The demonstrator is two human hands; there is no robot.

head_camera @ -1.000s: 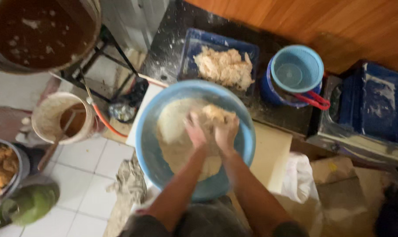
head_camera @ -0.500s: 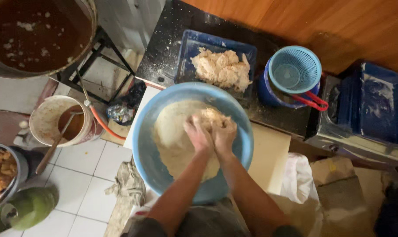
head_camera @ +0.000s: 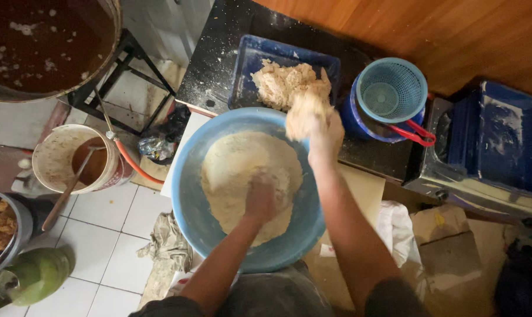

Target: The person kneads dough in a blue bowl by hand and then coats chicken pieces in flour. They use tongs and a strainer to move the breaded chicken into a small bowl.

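**Dough split between basin and tray**

The blue basin [head_camera: 190,199] holds the pale dough mass [head_camera: 236,176]. Beyond it, the blue tray [head_camera: 248,70] carries pulled pieces. The left hand [head_camera: 261,196] presses into the mass, fingers curled; the right hand [head_camera: 322,132] grips a dough lump [head_camera: 304,111] above the basin's far rim.

A pale, crumbly mound of dough [head_camera: 242,176] fills the round blue basin [head_camera: 190,205], while a torn-off lump [head_camera: 304,114] sits raised at its two o'clock rim.
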